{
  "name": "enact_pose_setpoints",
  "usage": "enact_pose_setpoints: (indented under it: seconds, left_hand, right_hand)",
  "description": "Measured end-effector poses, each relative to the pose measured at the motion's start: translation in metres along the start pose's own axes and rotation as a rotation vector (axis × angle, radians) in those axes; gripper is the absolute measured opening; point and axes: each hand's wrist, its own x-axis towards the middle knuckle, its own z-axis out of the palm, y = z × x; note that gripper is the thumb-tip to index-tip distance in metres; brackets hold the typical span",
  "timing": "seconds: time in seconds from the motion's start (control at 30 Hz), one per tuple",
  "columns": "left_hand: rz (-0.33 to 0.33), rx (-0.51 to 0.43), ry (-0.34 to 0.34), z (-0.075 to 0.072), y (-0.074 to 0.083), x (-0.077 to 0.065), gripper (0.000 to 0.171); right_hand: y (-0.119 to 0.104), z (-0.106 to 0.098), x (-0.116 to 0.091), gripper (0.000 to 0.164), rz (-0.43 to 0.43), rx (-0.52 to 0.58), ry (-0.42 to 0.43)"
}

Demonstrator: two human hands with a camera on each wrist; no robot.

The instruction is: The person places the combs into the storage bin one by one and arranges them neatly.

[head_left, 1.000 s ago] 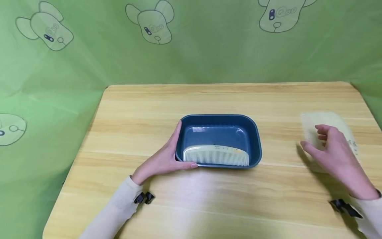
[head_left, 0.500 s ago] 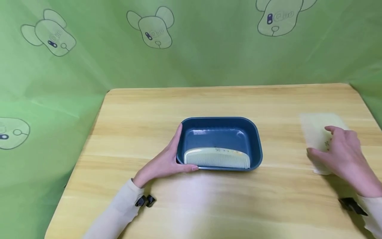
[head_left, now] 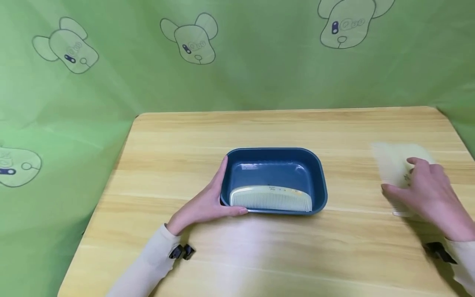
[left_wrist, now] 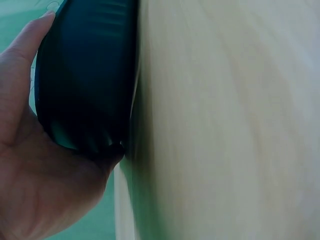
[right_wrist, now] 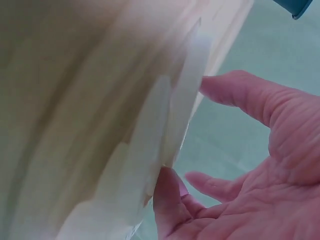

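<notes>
Blue box [head_left: 269,175], one: sitting near the middle of the wooden table [head_left: 334,255]. White comb [head_left: 272,199], one: lying inside along the near wall, teeth pointing near. Left hand [head_left: 209,198]: spreading thumb and straight fingers around the box's near left corner, touching it. Pale combs [head_left: 394,167], overlapping: lying at the table's right. Right hand [head_left: 432,189]: arching half-open over them, thumb and a fingertip touching; whether they are gripping one, I cannot tell. Green curtain [head_left: 259,84]: hanging along the far side.

The head view is looking forward and down, sharing the box [head_left: 274,171] with the left wrist's. Wrist views are closely facing left hand [left_wrist: 50,180] and right hand [right_wrist: 285,175].
</notes>
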Motion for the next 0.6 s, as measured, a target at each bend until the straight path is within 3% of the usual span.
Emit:
enact_pose_setpoints:
  seconds: [0.37, 0.6]
  left_hand:
    - [0.039, -0.004, 0.006, 0.001, 0.001, 0.01, 0.143]
    - [0.009, -0.009, -0.001, 0.002, 0.0, 0.003, 0.144]
  right_hand:
    - [0.003, -0.012, 0.002, 0.102, 0.045, -0.008, -0.058]
    - [0.0, -0.005, -0.002, 0.097, 0.028, 0.03, -0.109]
